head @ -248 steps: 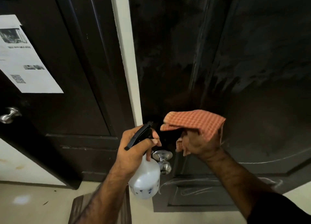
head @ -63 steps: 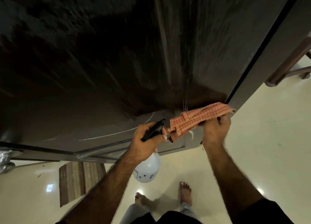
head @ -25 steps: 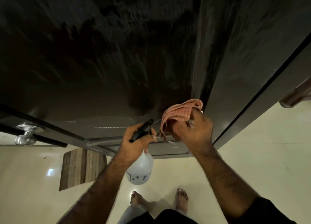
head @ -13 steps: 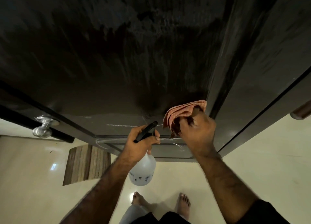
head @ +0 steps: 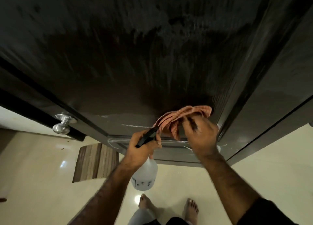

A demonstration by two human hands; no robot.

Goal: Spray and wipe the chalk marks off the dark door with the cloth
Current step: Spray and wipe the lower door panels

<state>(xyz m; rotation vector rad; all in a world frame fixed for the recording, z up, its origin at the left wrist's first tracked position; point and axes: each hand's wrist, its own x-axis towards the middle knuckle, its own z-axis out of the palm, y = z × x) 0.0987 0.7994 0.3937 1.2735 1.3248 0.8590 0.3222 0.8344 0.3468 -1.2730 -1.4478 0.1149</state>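
I see a home hallway: dark door [head: 152, 55] at twelve o'clock, round knob [head: 61, 125] at ten, striped mat [head: 95, 162] on glossy tile floor [head: 42, 182].

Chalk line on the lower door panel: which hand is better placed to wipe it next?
Right hand: it holds the cloth against the door, beside the chalk line. Left hand grips the spray bottle.

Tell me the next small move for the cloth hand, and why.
Probably drag the cloth left along the white chalk line on the door. The right hand holds the cloth against the panel just right of that line, which is unwiped; the left hand only grips the spray bottle.
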